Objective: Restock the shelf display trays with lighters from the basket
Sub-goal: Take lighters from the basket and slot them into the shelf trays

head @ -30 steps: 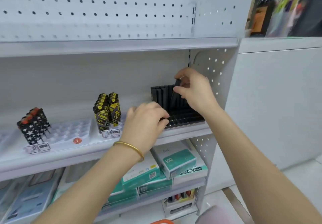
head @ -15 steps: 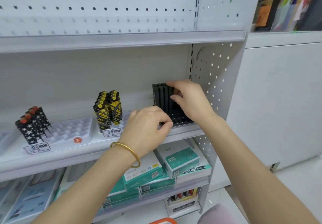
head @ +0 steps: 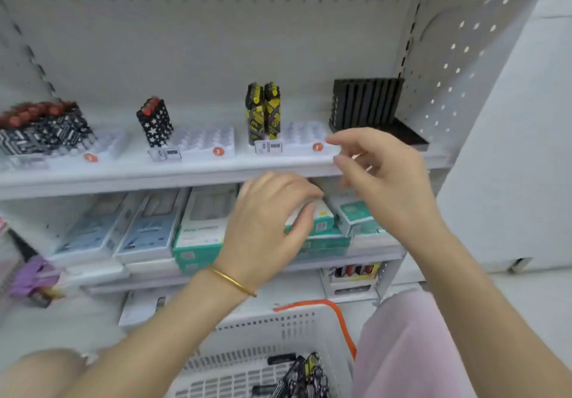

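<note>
Head view: my right hand hangs before the front edge of the white metal shelf, fingers loosely spread and pinching nothing. My left hand is loosely curled and empty just below. Underneath, patterned lighters lie in the white slotted plastic basket. At the shelf's right end stands the black ribbed display tray.
</note>
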Demonstrator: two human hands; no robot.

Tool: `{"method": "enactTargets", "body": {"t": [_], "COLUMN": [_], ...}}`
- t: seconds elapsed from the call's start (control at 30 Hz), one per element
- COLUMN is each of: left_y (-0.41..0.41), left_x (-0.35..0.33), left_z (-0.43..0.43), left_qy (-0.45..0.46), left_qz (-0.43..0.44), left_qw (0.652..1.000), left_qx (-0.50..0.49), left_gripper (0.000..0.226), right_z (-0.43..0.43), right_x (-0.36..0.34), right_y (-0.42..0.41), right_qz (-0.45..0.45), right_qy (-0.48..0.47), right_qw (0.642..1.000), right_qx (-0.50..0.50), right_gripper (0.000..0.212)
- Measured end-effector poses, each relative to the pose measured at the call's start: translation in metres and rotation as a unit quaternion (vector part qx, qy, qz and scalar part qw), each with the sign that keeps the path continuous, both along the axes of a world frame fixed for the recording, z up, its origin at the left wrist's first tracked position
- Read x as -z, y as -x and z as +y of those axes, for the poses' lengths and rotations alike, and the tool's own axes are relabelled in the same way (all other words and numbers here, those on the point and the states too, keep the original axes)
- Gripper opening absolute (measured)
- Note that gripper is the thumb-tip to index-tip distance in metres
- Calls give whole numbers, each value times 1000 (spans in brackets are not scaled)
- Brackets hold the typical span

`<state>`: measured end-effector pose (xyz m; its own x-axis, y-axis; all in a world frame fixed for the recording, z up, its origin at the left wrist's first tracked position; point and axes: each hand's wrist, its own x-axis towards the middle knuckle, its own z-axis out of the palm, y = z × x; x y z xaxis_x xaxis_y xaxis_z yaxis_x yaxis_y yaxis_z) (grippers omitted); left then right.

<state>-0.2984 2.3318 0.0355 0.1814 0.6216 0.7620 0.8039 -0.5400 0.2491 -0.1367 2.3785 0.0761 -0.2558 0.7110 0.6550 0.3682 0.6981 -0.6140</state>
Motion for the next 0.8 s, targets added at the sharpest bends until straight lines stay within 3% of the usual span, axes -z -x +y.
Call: {"method": "enactTargets", "body": {"t": [0.13,0.23,0.3,0.47,0.57,0.63,0.7,0.8], "left_y": [48,76,93,129,132,134,138,140], "left_x": [99,174,218,329,387,422,446,466], "left_z": [-54,-86,-95,-98,-110,-120,-125,-126], "left_qy": [156,316,415,648,711,728,726,697], "left_qz": [28,40,57,117,151,178,210,247], "left_qw": [986,945,903,744,678,655,650,669], "left_qx": [-41,-72,-96,-110,-108,-94,-83,-70], "left_gripper": [20,25,22,35,50,63,73,78], "right_z": [-51,-69,-76,-87,-90,-90,-89,-89], "right_x": [105,195,246,330,356,367,375,383], "right_y": [29,54,69,83,82,82,83,80], "right_qz": [-84,-223,-268,-280,-319,-336,-337,-342], "right_qy": [176,334,404,553,576,585,600,619], "right_qw": [979,908,862,770,738,724,712,696], "right_qx": [-66,-120,-147,-150,-145,-145,-137,-124], "right_gripper": [19,17,18,20,21,22,23,21]}}
